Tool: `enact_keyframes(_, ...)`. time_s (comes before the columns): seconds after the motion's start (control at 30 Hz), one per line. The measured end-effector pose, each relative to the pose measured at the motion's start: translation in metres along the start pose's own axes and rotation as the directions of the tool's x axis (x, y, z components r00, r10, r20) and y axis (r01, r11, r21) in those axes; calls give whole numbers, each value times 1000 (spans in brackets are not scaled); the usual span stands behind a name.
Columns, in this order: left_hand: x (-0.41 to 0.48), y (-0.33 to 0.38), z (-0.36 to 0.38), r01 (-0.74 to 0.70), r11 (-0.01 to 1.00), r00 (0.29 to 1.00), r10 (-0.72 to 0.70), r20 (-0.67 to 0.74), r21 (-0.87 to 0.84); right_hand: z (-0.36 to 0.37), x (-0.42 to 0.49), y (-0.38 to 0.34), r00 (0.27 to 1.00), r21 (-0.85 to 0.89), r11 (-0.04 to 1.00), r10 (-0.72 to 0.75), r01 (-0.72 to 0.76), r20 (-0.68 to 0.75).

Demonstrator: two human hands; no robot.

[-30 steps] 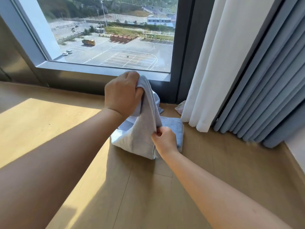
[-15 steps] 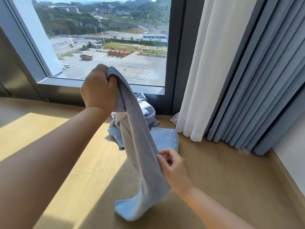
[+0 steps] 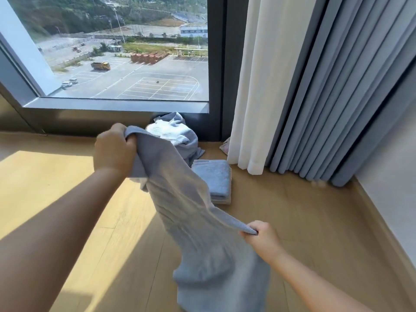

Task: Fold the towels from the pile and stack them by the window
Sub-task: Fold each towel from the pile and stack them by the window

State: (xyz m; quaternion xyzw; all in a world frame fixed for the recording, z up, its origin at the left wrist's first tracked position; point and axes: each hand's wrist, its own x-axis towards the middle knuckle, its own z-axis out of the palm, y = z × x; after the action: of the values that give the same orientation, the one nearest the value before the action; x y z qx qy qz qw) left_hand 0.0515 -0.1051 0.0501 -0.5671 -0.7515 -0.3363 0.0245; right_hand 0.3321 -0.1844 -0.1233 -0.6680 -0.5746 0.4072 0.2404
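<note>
Towel (image 3: 191,221), soft, limp, likely light: my left hand (image 3: 113,149) bunches one end, right hand (image 3: 262,239) pinches an edge below; I'd seek corners.

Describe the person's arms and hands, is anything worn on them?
Both are bare. The left hand and right hand show no gloves, rings or bracelets, and no sleeve, watch or marking shows anywhere up to the frame edge.
</note>
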Motion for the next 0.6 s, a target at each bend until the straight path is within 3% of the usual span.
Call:
enact_keyframes(0.1,-20,-9,24,11,999,975,-21,219,49,0,8,-10,996,45,996,82,-80,-29)
enact_keyframes(0.17,-32,-13,36,71,995,943,-89,320,68,-3,16,-19,973,152,964,227,-218,-43)
enact_keyframes(0.23,-40,-19,43,107,991,908,-130,398,79,-12,24,-30,910,375,846,414,-380,-11)
enact_keyframes(0.3,-48,-20,49,120,991,882,-134,453,60,-23,29,-43,847,587,651,518,-481,119)
enact_keyframes(0.4,-65,-8,56,143,988,858,-95,505,-58,-33,25,-66,834,748,425,458,-509,308)
enact_keyframes(0.5,-84,8,67,131,975,822,-6,569,-179,-29,16,-85,839,782,333,349,-527,417)
enact_keyframes(0.6,-99,18,77,141,955,766,61,640,-260,-21,13,-98,827,770,308,276,-559,489)
